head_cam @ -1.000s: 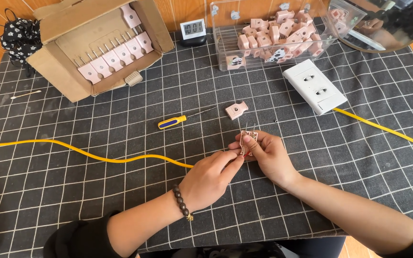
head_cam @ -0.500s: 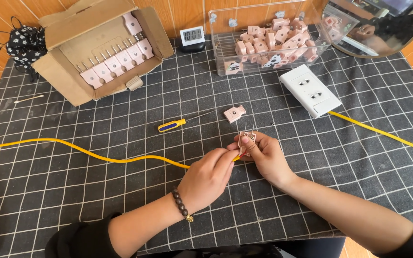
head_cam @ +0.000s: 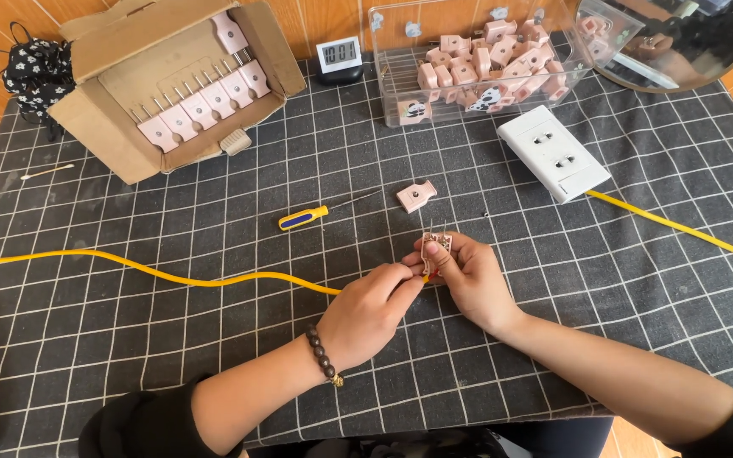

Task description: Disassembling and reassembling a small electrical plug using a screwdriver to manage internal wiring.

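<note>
Landmark for positions: the yellow-handled screwdriver point(head_cam: 314, 215), lying on the black grid-patterned mat point(head_cam: 214, 356).

Right hand point(head_cam: 467, 278): sitting right of and slightly nearer the person than the screwdriver. Fingers are curling closed around an open pink plug half point(head_cam: 438, 248), two metal prongs pointing away from the person. Brass-coloured parts are showing inside the plug; finer detail too small to tell.

Left hand point(head_cam: 368, 312): sitting right of and below the screwdriver, just beside the right hand. Thumb and forefinger are pinching narrow at the end of the yellow cable point(head_cam: 154, 271), right at the plug half. Whether the cable end is touching the plug's terminals: cannot tell, fingers are covering it. A dark bead bracelet point(head_cam: 322, 363) is circling the left wrist.

The cable is running from the pinch leftward, passing below the screwdriver, out to the mat's left edge.

A loose pink plug cover point(head_cam: 416, 195) is lying just right of the screwdriver's shaft tip, apart from both hands.

Far left above the screwdriver: a cardboard box point(head_cam: 103, 127) holding a row of pink plugs. Above right: a clear plastic bin point(head_cam: 400, 80) of pink plug parts. Well right: a white socket block point(head_cam: 553, 153).
</note>
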